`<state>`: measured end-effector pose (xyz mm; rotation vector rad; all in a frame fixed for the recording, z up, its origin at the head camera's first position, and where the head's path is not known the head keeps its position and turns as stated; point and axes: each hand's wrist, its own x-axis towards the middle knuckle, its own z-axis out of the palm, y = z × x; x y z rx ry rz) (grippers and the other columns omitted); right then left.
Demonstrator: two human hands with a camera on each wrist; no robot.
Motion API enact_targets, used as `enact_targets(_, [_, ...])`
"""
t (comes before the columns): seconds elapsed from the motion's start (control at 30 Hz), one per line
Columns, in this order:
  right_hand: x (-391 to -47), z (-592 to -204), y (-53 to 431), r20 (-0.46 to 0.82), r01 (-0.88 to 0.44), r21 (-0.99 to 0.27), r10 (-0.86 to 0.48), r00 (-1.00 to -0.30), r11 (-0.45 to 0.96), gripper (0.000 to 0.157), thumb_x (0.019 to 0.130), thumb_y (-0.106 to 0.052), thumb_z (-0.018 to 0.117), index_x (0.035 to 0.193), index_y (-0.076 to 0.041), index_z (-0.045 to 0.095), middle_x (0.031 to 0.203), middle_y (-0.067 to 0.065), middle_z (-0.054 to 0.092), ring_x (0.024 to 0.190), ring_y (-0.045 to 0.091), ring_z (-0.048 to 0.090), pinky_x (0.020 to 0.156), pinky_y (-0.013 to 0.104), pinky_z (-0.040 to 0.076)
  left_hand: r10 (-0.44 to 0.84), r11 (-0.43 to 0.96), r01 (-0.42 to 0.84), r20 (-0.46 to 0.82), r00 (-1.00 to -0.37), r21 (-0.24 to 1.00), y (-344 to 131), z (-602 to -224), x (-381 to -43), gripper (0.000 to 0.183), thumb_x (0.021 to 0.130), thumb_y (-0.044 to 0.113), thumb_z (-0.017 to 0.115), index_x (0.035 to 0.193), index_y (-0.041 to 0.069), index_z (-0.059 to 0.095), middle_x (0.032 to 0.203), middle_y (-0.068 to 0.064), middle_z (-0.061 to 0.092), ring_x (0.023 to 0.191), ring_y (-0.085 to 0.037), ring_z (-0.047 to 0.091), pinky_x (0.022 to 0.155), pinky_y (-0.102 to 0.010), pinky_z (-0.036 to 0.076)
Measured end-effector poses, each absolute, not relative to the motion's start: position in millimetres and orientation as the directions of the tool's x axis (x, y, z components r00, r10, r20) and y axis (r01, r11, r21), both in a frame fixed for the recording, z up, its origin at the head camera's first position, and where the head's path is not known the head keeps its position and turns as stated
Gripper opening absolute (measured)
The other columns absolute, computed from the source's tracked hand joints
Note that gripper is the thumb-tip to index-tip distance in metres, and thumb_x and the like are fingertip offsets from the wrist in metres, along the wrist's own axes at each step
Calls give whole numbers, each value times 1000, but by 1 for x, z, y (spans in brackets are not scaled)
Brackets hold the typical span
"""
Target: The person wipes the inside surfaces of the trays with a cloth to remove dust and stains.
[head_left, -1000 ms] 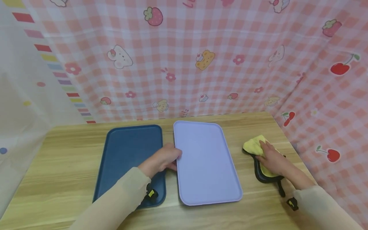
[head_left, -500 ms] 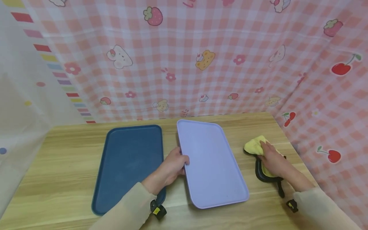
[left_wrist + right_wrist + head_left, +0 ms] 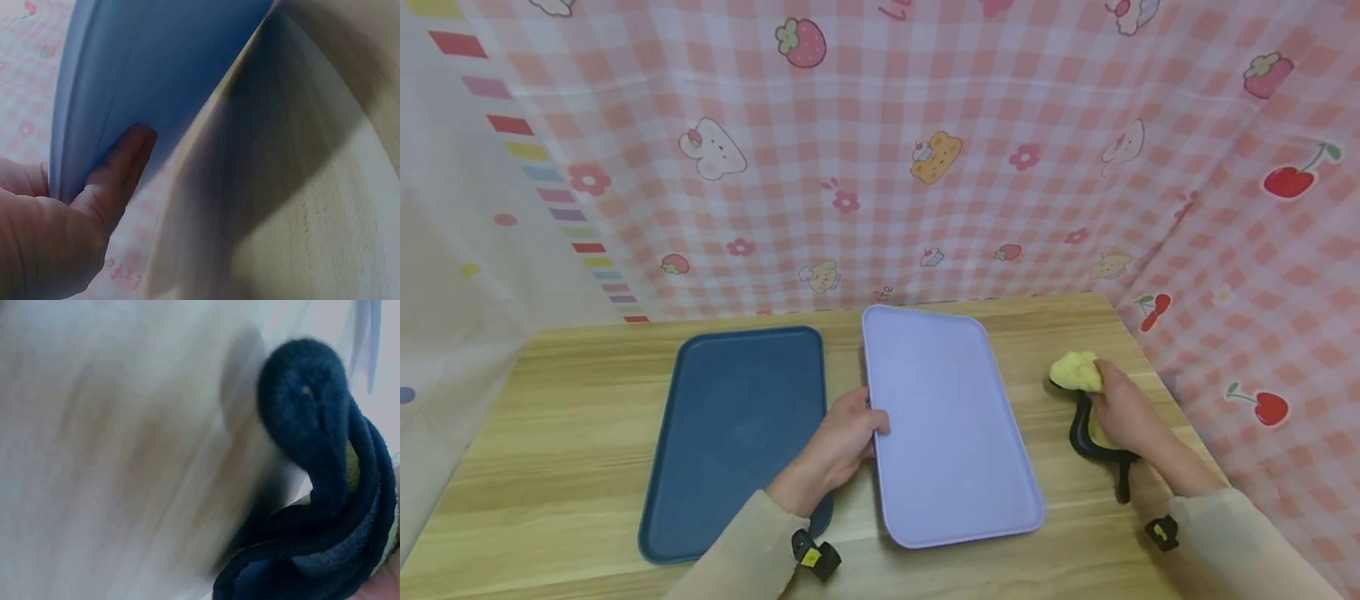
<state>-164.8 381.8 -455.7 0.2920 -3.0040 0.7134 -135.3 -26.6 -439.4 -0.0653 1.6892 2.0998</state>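
Note:
My left hand [image 3: 841, 437] grips the left edge of a lavender tray [image 3: 951, 425], thumb on top and fingers beneath. That edge is raised off the table; in the left wrist view the tray's underside [image 3: 144, 69] shows above the wood, with a finger lying along it. On the right, my right hand [image 3: 1123, 408] holds a yellow cloth [image 3: 1077, 372] with a black border and dark underside, bunched in its grip. In the right wrist view the dark side of the cloth [image 3: 303, 400] curls up, and only a bit of the hand shows at the corner.
A dark blue tray [image 3: 737, 417] lies flat on the wooden table [image 3: 565, 433], left of the lavender one, its lower right corner partly behind my left arm. Pink checked curtain [image 3: 880, 167] hangs along the back and right side of the table.
My left hand has lifted the lavender tray's left edge and shifted it slightly right. My right hand, earlier spread over the cloth, has gathered it up and moved slightly right.

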Motion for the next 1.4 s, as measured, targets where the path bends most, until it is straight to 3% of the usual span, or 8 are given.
enact_targets(0.3, [-168, -439, 386, 152, -164, -492, -101, -983, 855, 46, 101, 5, 57, 138, 25, 39, 123, 50, 53, 111, 65, 55, 89, 73, 46, 299, -237, -258, -182, -937, 937, -34, -438, -137, 71, 78, -13, 46, 149, -8, 47, 135, -27, 63, 111, -27, 65, 88, -33, 55])
enact_targets(0.5, [-170, -421, 382, 257, -202, -523, -74, -964, 828, 41, 102, 2, 58, 137, 18, 46, 118, 42, 56, 102, 55, 57, 83, 68, 46, 253, -261, -200, -133, -958, 944, -40, -431, -134, 71, 79, -14, 50, 149, -6, 49, 140, -26, 61, 120, -31, 62, 94, -37, 53])
enact_targets(0.67, [-169, -408, 378, 251, -153, -580, -4, -968, 800, 45, 105, -3, 54, 146, 11, 44, 123, 40, 57, 101, 49, 57, 83, 63, 46, 249, -283, -197, -126, -960, 939, -48, -424, -133, 71, 80, -15, 50, 150, -6, 48, 139, -25, 62, 120, -30, 63, 93, -35, 53])
enact_targets(0.83, [-170, -397, 375, 251, -141, -630, 28, -968, 764, 43, 104, -4, 53, 145, 9, 47, 117, 33, 59, 97, 38, 56, 80, 40, 46, 238, -278, -194, -128, -963, 941, -52, -423, -135, 72, 79, -16, 50, 150, -5, 48, 138, -24, 63, 119, -29, 65, 92, -35, 55])
enact_targets(0.9, [-170, -392, 374, 245, -126, -652, 50, -968, 748, 47, 105, -5, 52, 149, 7, 44, 121, 31, 57, 98, 35, 54, 78, 30, 42, 238, -280, -191, -125, -963, 941, -53, -422, -135, 72, 80, -16, 50, 150, -5, 47, 137, -24, 64, 119, -29, 65, 91, -35, 55])
enact_targets(1.07, [-168, -379, 363, 215, -59, -732, 149, -965, 678, 58, 105, -14, 52, 156, 5, 30, 137, 31, 49, 105, 31, 54, 74, 20, 45, 232, -284, -192, -127, -965, 939, -54, -421, -135, 71, 80, -16, 50, 150, -5, 48, 137, -24, 64, 119, -29, 65, 91, -35, 55])
enact_targets(1.23, [-170, -362, 348, 295, -76, -748, 227, -928, 660, 56, 102, -17, 59, 152, 2, 41, 130, 17, 54, 91, 16, 55, 68, 20, 48, 228, -277, -187, -125, -966, 943, -52, -423, -135, 68, 79, -15, 51, 147, -8, 50, 135, -25, 65, 116, -28, 66, 90, -34, 55])
enact_targets(1.4, [-175, -352, 326, 423, -157, -695, 222, -879, 702, 52, 99, -15, 68, 149, -7, 56, 121, 14, 64, 83, 14, 54, 68, 22, 44, 225, -279, -180, -118, -967, 943, -50, -425, -134, 68, 78, -15, 50, 146, -9, 51, 135, -27, 64, 116, -30, 66, 90, -36, 56])
